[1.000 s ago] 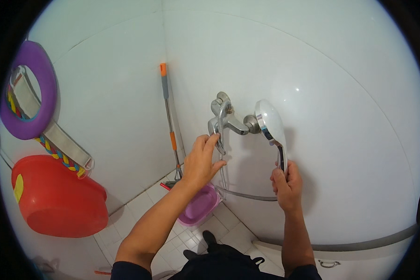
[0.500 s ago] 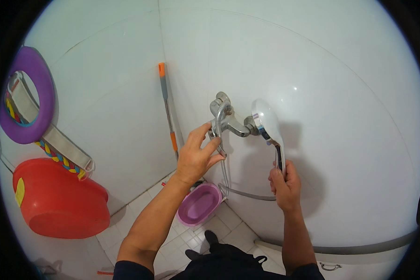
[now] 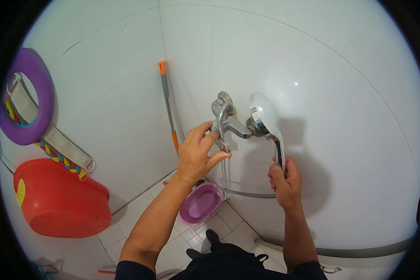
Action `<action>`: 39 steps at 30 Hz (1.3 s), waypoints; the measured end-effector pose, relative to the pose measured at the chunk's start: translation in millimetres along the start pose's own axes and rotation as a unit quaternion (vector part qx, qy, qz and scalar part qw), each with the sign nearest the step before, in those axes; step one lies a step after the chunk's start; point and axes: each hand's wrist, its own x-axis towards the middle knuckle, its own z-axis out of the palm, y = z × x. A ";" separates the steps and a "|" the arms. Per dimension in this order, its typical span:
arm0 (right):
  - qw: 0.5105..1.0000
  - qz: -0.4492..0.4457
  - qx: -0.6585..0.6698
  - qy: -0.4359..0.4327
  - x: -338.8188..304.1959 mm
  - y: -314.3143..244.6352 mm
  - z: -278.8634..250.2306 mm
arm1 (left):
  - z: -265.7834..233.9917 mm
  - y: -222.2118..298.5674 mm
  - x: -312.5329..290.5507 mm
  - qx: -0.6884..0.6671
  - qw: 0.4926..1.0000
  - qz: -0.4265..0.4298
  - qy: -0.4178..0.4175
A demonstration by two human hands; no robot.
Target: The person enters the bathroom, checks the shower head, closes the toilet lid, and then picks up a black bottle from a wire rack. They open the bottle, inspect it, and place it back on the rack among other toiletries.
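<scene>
My right hand (image 3: pixel 287 183) is wrapped round the handle of a white and chrome shower head (image 3: pixel 265 112), held upright in front of the wall. A grey hose (image 3: pixel 247 193) runs from its lower end towards the left. On the wall to its left is a chrome mixer tap (image 3: pixel 238 127), with a coiled part of the hose (image 3: pixel 222 119) hanging over its front. My left hand (image 3: pixel 196 151) is at the tap's lever handle (image 3: pixel 221 144). Its fingers curl at the upper part and the thumb presses near the lower tip. The fingers partly hide the lever.
A purple basin (image 3: pixel 200 204) stands on the tiled floor below the tap. An orange and grey pole (image 3: pixel 167 100) leans in the corner. Along the left wall hang a purple ring (image 3: pixel 48 102), a pale strap with a colourful braid (image 3: pixel 67 148) and a red tub (image 3: pixel 63 200).
My left thumb has shifted slightly up and right along with the lever tip. The shower head in my right hand has tilted a little to the left.
</scene>
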 end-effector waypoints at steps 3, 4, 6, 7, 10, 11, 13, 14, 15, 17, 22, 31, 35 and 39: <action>1.000 0.007 0.001 0.002 4.3 -6.6 4.2 | -2.3 -1.5 9.6 -0.012 1.000 -0.008 0.009; 1.000 0.008 -0.003 0.001 5.2 -8.0 5.1 | -2.9 -1.2 12.0 -0.019 1.000 -0.013 0.008; 1.000 0.003 -0.006 -0.002 7.7 -10.2 7.1 | -5.1 0.4 15.3 -0.029 0.999 -0.039 -0.017; 1.000 0.000 -0.007 -0.003 9.9 -12.0 8.6 | -6.2 0.4 17.1 -0.034 0.998 -0.051 -0.030; 1.000 0.004 -0.014 -0.003 16.0 -17.8 14.1 | -8.1 -0.5 19.8 -0.027 0.995 -0.080 -0.057; 1.000 -0.001 -0.013 -0.006 18.0 -17.9 15.1 | -8.4 -0.4 20.6 -0.027 0.995 -0.081 -0.056; 1.000 -0.009 -0.011 -0.010 22.4 -16.3 16.6 | -8.2 0.3 22.3 -0.029 0.994 -0.085 -0.055; 1.000 -0.009 -0.016 -0.011 24.6 -16.7 17.4 | -8.0 0.9 23.5 -0.032 0.993 -0.097 -0.056; 1.000 -0.010 -0.021 -0.011 27.1 -17.3 18.1 | -7.7 1.7 25.2 -0.034 0.992 -0.108 -0.057; 1.000 -0.003 -0.020 -0.016 29.6 -15.9 20.1 | -8.2 1.3 25.7 -0.046 0.989 -0.127 -0.063; 1.000 -0.001 -0.014 -0.025 38.2 -17.4 23.2 | -12.8 -2.2 33.4 -0.109 0.973 -0.188 -0.079; 0.999 0.012 0.008 -0.043 52.0 -26.5 30.5 | -11.2 -11.3 26.8 -0.140 0.960 -0.224 -0.090; 0.999 0.010 -0.009 -0.039 59.3 -31.6 37.0 | -8.6 -12.5 18.5 -0.170 0.954 -0.235 -0.074; 0.999 0.012 -0.018 -0.047 65.7 -36.0 43.2 | -2.2 -12.0 6.4 -0.201 0.946 -0.253 -0.036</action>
